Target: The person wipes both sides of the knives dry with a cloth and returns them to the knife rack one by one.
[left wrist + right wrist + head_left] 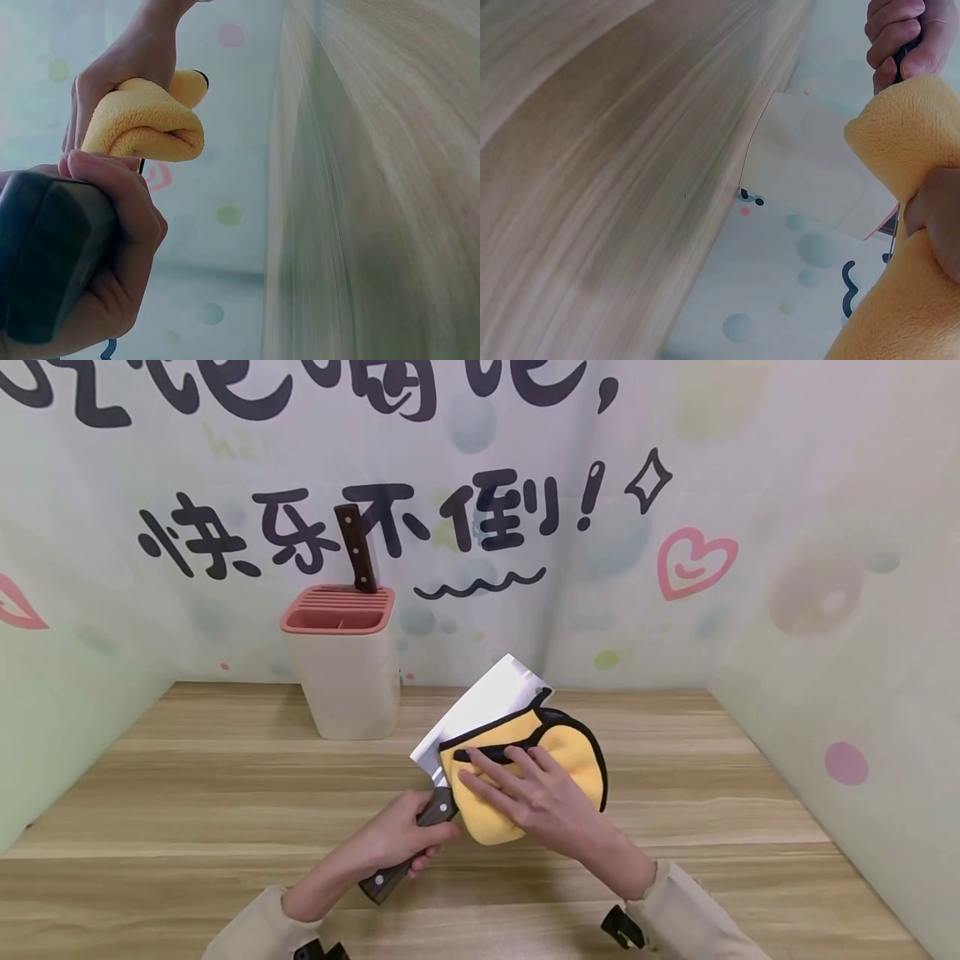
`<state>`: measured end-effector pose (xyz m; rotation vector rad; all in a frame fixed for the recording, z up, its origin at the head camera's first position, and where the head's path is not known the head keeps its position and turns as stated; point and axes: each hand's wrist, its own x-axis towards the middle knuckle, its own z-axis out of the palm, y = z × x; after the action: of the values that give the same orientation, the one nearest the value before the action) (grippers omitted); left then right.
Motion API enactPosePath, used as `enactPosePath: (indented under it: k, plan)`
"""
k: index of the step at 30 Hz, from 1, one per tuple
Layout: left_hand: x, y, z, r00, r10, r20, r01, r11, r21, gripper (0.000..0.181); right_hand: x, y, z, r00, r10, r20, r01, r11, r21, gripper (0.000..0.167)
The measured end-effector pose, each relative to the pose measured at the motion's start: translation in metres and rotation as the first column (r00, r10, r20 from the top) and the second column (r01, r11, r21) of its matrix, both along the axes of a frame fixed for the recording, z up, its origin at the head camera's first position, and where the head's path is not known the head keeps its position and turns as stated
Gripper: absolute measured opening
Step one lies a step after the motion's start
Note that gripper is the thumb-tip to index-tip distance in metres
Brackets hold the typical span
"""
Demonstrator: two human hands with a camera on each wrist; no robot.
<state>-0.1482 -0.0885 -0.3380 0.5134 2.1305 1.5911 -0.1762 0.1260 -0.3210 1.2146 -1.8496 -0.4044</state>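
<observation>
A cleaver (487,700) with a broad shiny blade and a dark riveted handle is held above the table, blade pointing up and away. My left hand (397,837) grips its handle; in the left wrist view the fingers of that hand (131,225) curl round the dark grip. A folded yellow cloth (483,822) with black edging lies over the lower right part of the blade. My right hand (551,802) holds this cloth against the blade, fingers spread on top. From the right wrist view, its thumb (939,217) presses into the cloth from the other side.
Behind, to the left, stands a white knife holder (345,685) with a pink slotted top. Another knife (356,547) stands in it, its dark handle up. The wooden table (187,793) meets a printed backdrop (637,635) at the rear and on both sides.
</observation>
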Motion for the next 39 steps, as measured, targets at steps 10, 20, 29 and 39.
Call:
enactPosePath:
  k: [10,20,29,39]
  plan:
    - [-0.001,0.0,0.0,1.0,-0.006,-0.001,0.006,1.0,0.016,0.017,-0.005,0.005,0.0,1.0,0.015,0.026,-0.015,1.0,-0.019,0.047]
    - [0.002,-0.001,-0.001,1.0,0.023,-0.01,-0.023,1.0,0.002,0.021,-0.016,0.017,0.004,0.991,-0.078,0.106,0.088,0.992,-0.086,0.043]
    - [0.004,-0.001,-0.003,0.999,0.02,-0.046,-0.02,1.0,-0.01,0.021,-0.024,0.029,0.005,0.975,-0.148,0.168,0.172,0.975,-0.142,0.059]
    - [0.004,-0.003,-0.004,0.998,0.019,-0.065,-0.02,1.0,-0.019,0.018,-0.033,0.038,0.003,0.965,-0.15,0.215,0.2,0.951,-0.235,0.06]
